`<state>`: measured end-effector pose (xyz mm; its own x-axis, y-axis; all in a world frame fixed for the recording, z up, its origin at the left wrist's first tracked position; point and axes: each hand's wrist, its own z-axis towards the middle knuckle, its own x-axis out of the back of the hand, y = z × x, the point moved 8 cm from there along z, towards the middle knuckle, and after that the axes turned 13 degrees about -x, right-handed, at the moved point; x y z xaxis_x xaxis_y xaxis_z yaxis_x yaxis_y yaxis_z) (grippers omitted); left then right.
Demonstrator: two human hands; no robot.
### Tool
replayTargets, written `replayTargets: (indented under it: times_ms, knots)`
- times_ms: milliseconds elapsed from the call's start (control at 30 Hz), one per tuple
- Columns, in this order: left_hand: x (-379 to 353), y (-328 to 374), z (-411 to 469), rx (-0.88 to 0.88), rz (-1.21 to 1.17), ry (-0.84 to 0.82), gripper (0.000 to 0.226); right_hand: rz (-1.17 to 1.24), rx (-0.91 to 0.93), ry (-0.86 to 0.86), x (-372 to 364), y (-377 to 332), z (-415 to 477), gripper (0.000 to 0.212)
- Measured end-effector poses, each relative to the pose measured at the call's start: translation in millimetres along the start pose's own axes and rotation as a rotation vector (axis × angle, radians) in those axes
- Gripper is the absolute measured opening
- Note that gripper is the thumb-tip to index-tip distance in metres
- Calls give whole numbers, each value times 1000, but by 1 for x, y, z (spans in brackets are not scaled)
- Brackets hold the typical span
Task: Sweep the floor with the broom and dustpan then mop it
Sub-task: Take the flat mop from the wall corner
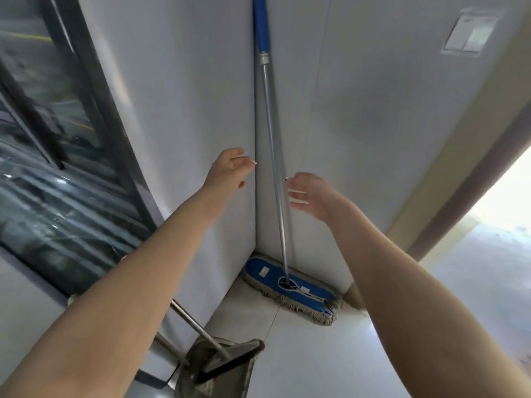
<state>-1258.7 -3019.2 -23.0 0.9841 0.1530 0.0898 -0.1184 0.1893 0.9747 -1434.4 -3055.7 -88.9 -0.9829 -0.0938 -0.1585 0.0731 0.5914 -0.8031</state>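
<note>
We look down into a corner where two pale walls meet. One mop [270,133] stands upright there, its thin silver pole rising to a blue grip at the top. Its flat blue mop head [270,275], edged with a tan fringe, lies on the light tiled floor [316,354] against the right-hand wall.

The pole runs straight up between our two hands. The left hand [230,168] hangs just to the left of it, slightly higher, and the right hand [310,193] just to the right. Neither touches the pole. Both hands are loosely spread, fingers gently curved toward the pole, and both hold nothing.

Both bare forearms stretch forward and upward from the bottom corners, converging on the pole at about its middle height.

Low on the left, near our left elbow, sits one metal dustpan [218,366] on the floor, with its long metal handle [189,317] tilted up to the left. A dark bar lies across it; we cannot tell whether that is the broom.

One dark-framed window [71,139] fills the left side. One light switch plate [471,33] sits high on the right wall.
</note>
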Motion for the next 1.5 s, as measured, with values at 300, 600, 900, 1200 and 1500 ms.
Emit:
replayTargets:
  times_ms: [300,600,900,1200,1500]
  knots:
    - [-82,4,25,4,-25,102,40,-133,87,-35,68,-47,24,59]
    - [-94,-29,112,40,-9,117,38,-112,115,-40,68,-105,105,56]
    - [-66,-61,242,73,-47,161,41,-166,42,-44,43,-160,216,61]
    - [-74,-92,325,87,-27,134,43,-366,-55,-3,35,-164,305,76]
    - [-82,-123,391,124,135,182,53,-721,32,-101,11,-173,385,58]
